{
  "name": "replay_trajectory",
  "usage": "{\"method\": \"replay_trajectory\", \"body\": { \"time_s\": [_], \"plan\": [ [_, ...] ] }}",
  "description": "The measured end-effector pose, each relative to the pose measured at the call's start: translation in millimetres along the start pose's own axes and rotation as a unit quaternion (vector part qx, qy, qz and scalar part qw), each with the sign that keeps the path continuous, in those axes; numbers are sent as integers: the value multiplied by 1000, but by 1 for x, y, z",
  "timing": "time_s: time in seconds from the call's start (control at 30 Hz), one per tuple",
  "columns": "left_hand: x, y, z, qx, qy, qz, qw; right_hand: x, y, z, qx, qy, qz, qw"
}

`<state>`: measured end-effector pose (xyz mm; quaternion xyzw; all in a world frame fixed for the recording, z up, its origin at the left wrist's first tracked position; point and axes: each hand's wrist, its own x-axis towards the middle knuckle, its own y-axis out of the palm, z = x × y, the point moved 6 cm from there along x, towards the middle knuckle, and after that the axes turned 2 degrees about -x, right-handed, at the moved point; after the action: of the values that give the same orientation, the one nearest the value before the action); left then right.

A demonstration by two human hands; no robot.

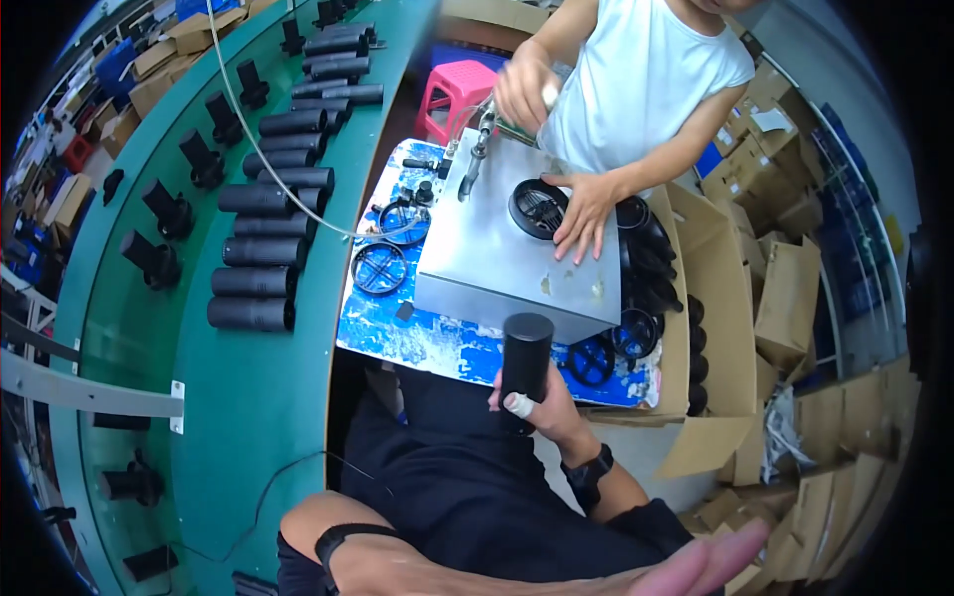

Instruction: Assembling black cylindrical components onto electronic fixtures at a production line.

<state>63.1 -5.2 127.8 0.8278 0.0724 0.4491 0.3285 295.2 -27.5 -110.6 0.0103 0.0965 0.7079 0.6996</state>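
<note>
My right hand (542,405), with white tape round one finger and a black band at the wrist, grips a black cylinder (527,356) near its lower end. The cylinder stands almost upright in front of the metal box (477,263). Close to the camera, my left hand (666,578) reaches across the lower edge with its fingers stretched out. Nothing shows in it, though part is cut off by the frame. Across the box, a co-worker's hand (586,214) rests beside a round black spoked part (540,209). The co-worker's other hand (527,94) is near a metal nozzle tool (480,149).
Left of me, a green conveyor (248,397) carries rows of black cylinders (253,283). A thin hose (268,164) hangs over it. Black spoked rings (380,268) lie on the blue table (437,343). Cardboard boxes (711,328) crowd the right; a pink stool (457,94) stands behind.
</note>
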Motion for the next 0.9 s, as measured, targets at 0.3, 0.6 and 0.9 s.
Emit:
{"method": "replay_trajectory", "body": {
  "time_s": [0.3,0.6,0.9],
  "plan": [
    [44,13,68,-41,-108,177,977,-18,-19,-25,5,25,-29,999],
    [23,15,37,19,-85,203,975,-11,-20,-37,-69,-4,-51,996],
    [-59,-75,0,320,-134,-13,938,-7,-21,-29,-158,-13,-56,986]
  ]
}}
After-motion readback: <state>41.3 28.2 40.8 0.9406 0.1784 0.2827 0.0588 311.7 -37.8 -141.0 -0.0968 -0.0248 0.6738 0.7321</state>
